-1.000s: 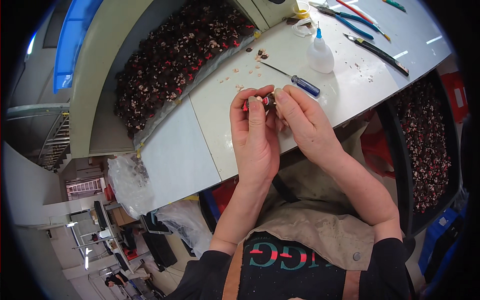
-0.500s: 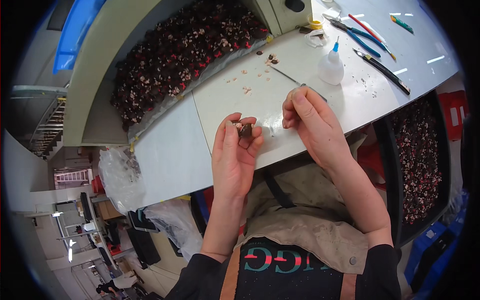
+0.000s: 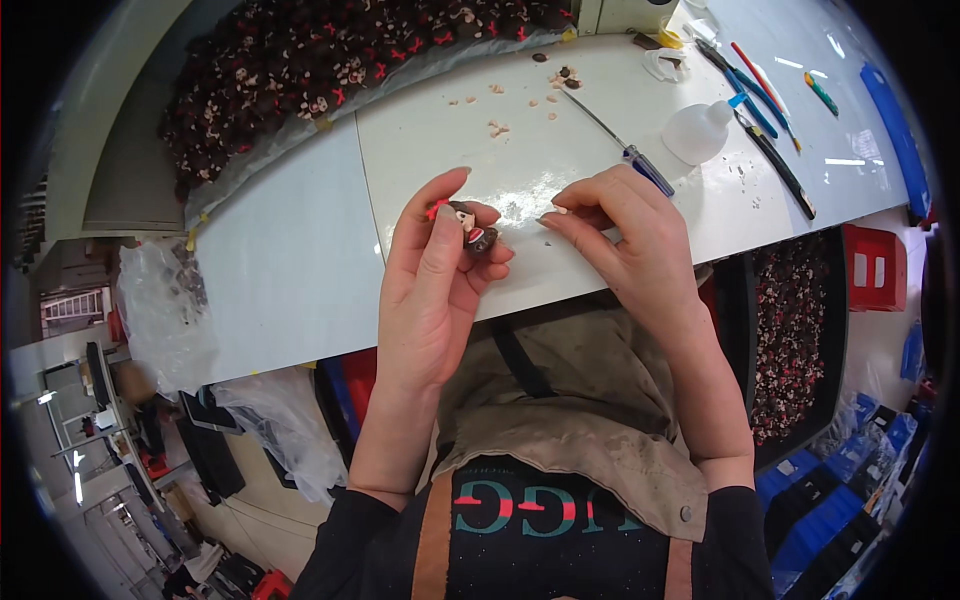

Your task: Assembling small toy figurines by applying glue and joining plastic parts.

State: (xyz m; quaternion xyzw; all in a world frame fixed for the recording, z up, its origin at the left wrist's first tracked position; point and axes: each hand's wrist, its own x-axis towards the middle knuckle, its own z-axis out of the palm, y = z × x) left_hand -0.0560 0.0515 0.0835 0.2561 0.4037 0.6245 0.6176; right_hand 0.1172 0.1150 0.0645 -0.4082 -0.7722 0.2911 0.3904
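Observation:
My left hand (image 3: pixel 437 265) holds a small doll figurine (image 3: pixel 472 228) between thumb and fingers, above the front part of the table. The figurine has dark brown hair, a pale face and red parts. To its right, my right hand (image 3: pixel 630 225) pinches a tiny pale piece (image 3: pixel 560 209) at its fingertips, apart from the figurine. Beyond the hands lie loose pale pieces (image 3: pixel 498 129) and a few dark ones (image 3: pixel 569 82). A screwdriver (image 3: pixel 645 165) with a blue handle lies just past my right hand, near a squeeze bottle (image 3: pixel 697 133) with a blue tip.
A large heap of similar small figure parts (image 3: pixel 350 60) fills a lined bin at the back left. On the right lie pliers (image 3: pixel 745 85), a black craft knife (image 3: pixel 777 165) and a red brush (image 3: pixel 760 75). A black crate (image 3: pixel 838 330) of parts stands below the table's right edge.
The figurine has turned in my left hand, so its face and red parts now show. My right hand has tipped lower, its fingertips pointing toward the figurine. The whole view has shifted.

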